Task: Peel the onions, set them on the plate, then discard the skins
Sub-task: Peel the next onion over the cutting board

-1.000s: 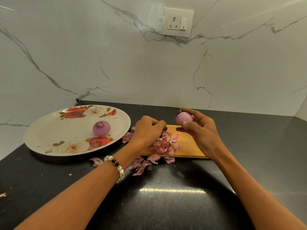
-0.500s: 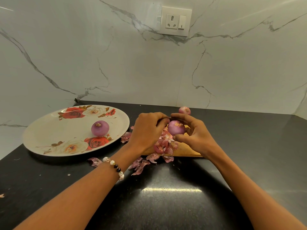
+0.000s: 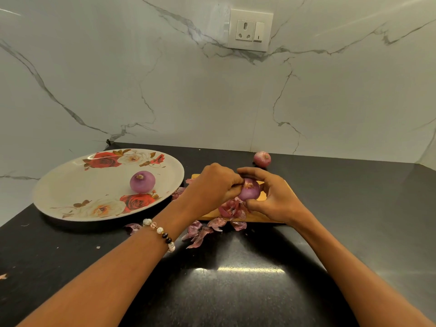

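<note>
A purple onion [image 3: 249, 193] is held above the wooden cutting board [image 3: 259, 217]. My right hand [image 3: 273, 197] grips it from the right with fingers over its top and thumb below. My left hand [image 3: 212, 185] is curled against its left side, fingertips at the onion's top. A peeled onion [image 3: 142, 181] lies on the floral plate [image 3: 70, 192] at the left. An unpeeled onion [image 3: 262, 159] sits on the counter behind the board. Loose skins [image 3: 226, 210] lie on the board and more skins [image 3: 198, 233] lie on the counter in front of it.
The black counter [image 3: 236, 291] meets a white marble wall with a socket [image 3: 249, 30]. A stray skin piece [image 3: 132, 227] lies by the plate's near rim, and another scrap [image 3: 3, 276] lies at the far left edge.
My right hand brought the onion down and left from above the board's far edge to meet my left hand. The unpeeled onion behind came into sight.
</note>
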Demonstrator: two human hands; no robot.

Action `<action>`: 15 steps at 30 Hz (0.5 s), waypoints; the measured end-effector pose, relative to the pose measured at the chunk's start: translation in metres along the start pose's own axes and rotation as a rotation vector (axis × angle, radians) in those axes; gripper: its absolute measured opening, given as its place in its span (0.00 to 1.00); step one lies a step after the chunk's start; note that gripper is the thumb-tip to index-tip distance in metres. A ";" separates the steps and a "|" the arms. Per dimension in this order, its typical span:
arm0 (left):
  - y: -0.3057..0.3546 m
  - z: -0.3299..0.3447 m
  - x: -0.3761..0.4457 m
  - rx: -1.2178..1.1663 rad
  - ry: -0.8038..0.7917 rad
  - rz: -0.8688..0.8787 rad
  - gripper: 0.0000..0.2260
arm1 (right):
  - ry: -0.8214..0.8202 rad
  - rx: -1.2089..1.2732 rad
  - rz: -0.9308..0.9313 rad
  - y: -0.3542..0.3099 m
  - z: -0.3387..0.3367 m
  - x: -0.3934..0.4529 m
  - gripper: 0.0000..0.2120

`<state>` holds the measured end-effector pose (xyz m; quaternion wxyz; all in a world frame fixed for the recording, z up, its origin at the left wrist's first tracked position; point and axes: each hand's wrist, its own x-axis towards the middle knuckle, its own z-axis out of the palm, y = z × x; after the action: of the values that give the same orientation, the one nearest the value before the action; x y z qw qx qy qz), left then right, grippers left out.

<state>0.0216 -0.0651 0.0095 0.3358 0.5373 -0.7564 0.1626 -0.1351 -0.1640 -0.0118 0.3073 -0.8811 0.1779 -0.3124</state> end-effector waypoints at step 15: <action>0.002 0.013 -0.003 0.081 0.192 -0.085 0.04 | 0.110 0.084 -0.020 0.000 0.004 0.002 0.30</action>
<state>0.0164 -0.0705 -0.0019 0.3912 0.5641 -0.6900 0.2295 -0.1308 -0.1632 -0.0139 0.3307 -0.8506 0.1723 -0.3708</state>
